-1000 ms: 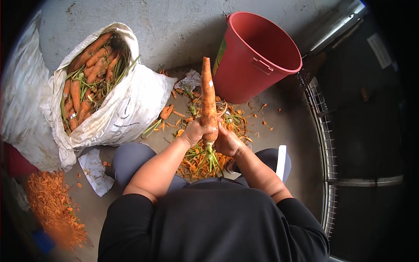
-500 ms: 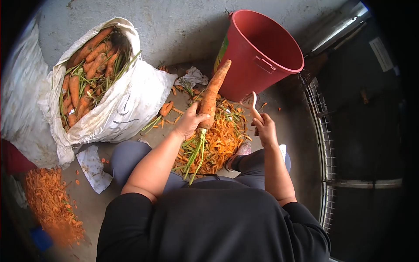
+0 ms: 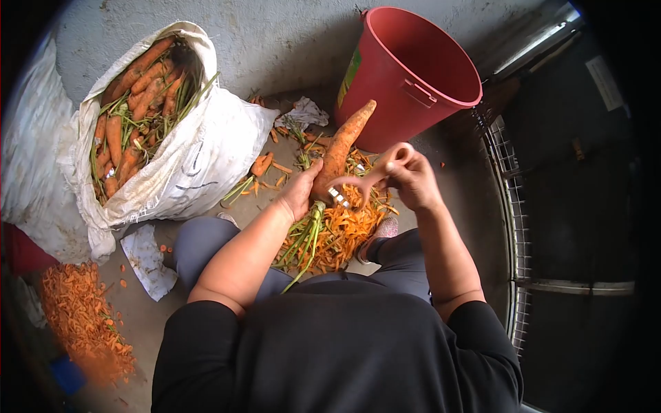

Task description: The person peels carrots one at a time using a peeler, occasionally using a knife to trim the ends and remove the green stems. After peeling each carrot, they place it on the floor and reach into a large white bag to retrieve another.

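A large unpeeled carrot (image 3: 348, 135) with green stalks (image 3: 312, 230) is held in my left hand (image 3: 301, 191) near its thick top end, its tip slanting up and to the right. My right hand (image 3: 413, 180) grips a Y-shaped peeler (image 3: 372, 177) with a pinkish handle. The peeler's metal blade overlaps the lower part of the carrot, by the stalks. Beneath both hands, a heap of orange peelings (image 3: 350, 230) lies on the floor between my feet.
To the left, a white sack (image 3: 206, 162) stands full of carrots (image 3: 134, 131). A red bucket (image 3: 385, 89) stands against the wall. Another orange heap of peelings (image 3: 76, 303) lies at lower left, near a torn white paper (image 3: 147, 265). Wire mesh (image 3: 513, 206) runs along the right.
My right hand has swung the peeler up and leftward, over to the carrot's top end. The carrot's tip has tilted slightly right and down.
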The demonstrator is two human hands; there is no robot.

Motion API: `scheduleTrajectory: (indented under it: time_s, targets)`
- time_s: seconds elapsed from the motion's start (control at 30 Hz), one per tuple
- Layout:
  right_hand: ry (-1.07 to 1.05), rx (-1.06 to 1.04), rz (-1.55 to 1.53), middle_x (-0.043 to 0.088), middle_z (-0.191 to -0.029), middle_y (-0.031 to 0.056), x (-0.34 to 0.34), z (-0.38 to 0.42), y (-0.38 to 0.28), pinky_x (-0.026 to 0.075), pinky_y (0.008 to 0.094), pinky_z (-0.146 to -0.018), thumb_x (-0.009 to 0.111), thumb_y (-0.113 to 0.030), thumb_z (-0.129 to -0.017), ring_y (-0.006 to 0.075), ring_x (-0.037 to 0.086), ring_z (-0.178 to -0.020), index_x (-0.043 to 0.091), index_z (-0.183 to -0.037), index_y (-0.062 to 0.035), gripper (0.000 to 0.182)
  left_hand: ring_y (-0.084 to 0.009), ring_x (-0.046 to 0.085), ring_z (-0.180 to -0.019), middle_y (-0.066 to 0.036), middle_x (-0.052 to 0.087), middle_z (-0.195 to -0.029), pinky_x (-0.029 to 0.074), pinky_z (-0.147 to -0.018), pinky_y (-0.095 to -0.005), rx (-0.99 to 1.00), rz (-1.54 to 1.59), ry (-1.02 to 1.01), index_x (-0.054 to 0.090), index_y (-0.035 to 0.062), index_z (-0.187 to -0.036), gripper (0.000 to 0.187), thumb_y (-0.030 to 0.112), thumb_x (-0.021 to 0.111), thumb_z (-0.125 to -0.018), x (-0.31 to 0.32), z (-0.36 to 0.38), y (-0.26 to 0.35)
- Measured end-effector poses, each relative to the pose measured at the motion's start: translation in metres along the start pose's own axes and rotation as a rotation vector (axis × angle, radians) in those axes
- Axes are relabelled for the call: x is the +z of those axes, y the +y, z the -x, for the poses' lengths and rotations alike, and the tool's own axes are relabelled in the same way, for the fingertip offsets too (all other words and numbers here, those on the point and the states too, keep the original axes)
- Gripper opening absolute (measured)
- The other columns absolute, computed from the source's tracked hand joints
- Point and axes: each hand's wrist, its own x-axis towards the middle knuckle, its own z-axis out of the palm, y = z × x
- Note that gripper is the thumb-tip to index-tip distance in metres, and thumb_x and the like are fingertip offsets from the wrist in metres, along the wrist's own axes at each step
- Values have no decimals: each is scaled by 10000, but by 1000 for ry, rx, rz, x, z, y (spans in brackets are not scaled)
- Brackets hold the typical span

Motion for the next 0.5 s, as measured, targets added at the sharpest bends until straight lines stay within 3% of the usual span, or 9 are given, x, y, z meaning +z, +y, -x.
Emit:
scheduleTrajectory:
  time_s: [0.07, 0.17, 0.27, 0.33, 0.4, 0.47, 0.5]
  targets:
    - [-91, 50, 12, 582, -737, 64, 15, -10, 6, 492, 228, -523, 622, -142, -788, 134, 580, -605, 508, -848, -38, 166, -204, 603, -854, -122, 577, -991, 522, -700, -341, -15, 13, 42, 416, 16, -1195, 463, 373, 374, -903, 3, 2, -4]
    - [-105, 87, -6, 596, -729, 67, 16, -27, 22, 494, 225, -511, 629, -135, -787, 129, 584, -587, 518, -852, -33, 164, -197, 612, -817, -114, 580, -991, 530, -677, -317, -72, 113, -105, 433, 17, -1173, 446, 367, 367, -906, -8, 2, -9]
    - [-73, 114, -42, 598, -706, 84, 6, -38, 25, 491, 237, -486, 608, -119, -801, 143, 581, -547, 519, -847, -33, 132, -202, 614, -781, -118, 583, -938, 536, -645, -327, -70, -44, -115, 459, 1, -1122, 435, 367, 345, -915, -16, 7, -9]
    - [109, -35, 35, 598, -709, 94, -24, -55, 18, 489, 243, -474, 571, -110, -823, 145, 571, -519, 517, -835, -28, 99, -201, 611, -735, -117, 581, -890, 537, -597, -337, -123, -81, -141, 475, -6, -1087, 431, 369, 350, -915, -16, 7, -8]
    - [392, -4, -28, 580, -678, 71, -85, -73, 16, 477, 240, -456, 581, -113, -815, 145, 563, -510, 525, -843, -50, 89, -200, 611, -741, -116, 581, -889, 538, -593, -347, -154, -107, -130, 481, -2, -1077, 425, 370, 356, -913, -12, 12, -13]
    - [516, -91, 37, 552, -654, 36, -150, -79, 18, 476, 246, -467, 604, -110, -799, 132, 555, -526, 506, -790, -79, 104, -202, 608, -742, -113, 579, -885, 536, -589, -356, -153, -162, -57, 487, 2, -1064, 416, 374, 408, -895, -8, 15, -18]
    - [672, -97, 372, 542, -644, 27, -173, -78, 20, 461, 243, -461, 600, -117, -805, 128, 549, -522, 498, -788, -92, 106, -203, 606, -736, -111, 578, -881, 534, -591, -350, -157, -158, -35, 486, 2, -1067, 416, 374, 425, -888, -6, 16, -17]
